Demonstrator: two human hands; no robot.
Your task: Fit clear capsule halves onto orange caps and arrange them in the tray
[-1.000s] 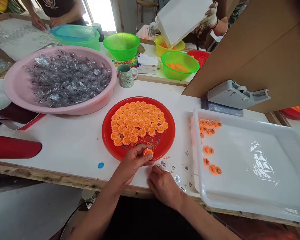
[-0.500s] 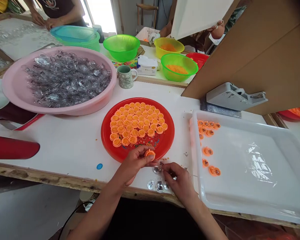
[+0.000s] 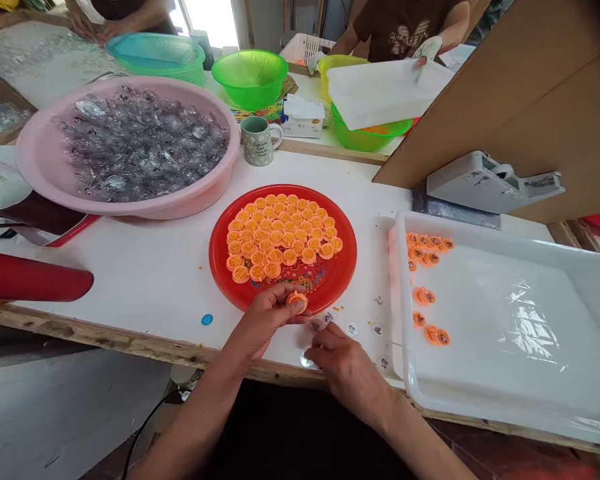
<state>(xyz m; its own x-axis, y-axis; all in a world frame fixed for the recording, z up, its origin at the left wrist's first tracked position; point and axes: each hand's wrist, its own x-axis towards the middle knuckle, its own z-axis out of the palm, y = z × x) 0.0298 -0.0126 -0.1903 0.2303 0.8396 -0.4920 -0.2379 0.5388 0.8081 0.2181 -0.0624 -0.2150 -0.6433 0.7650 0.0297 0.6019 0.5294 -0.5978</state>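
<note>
Between the thumb and fingers of my left hand point(image 3: 273, 312) is an orange round plastic case point(image 3: 297, 301), held over the near rim of a red plate point(image 3: 347, 267). Many similar orange cases point(image 3: 276, 236) with yellow-orange contents sit on that plate. My right hand point(image 3: 347, 363) is low over the table's near edge, fingers curled in, their tips on a clear round plastic cover point(image 3: 307, 361). Around it lie several small clear discs with printed figures, one disc point(image 3: 353, 329) just beyond the knuckles. The right hand hides part of this group.
A white tray point(image 3: 405, 320) at right holds several orange cases with printed tops. At left stands a pink basin point(image 3: 33, 160) of clear plastic pieces. Beyond are a mug point(image 3: 258, 143), a green bowl point(image 3: 250, 83), a tape dispenser point(image 3: 495, 187) and a co-worker tilting a white tray point(image 3: 385, 93).
My right hand has shifted toward the near clear covers; small printed discs now show on the table around it. My left hand still holds the orange case. The co-worker's white tray has come down over the bowls.
</note>
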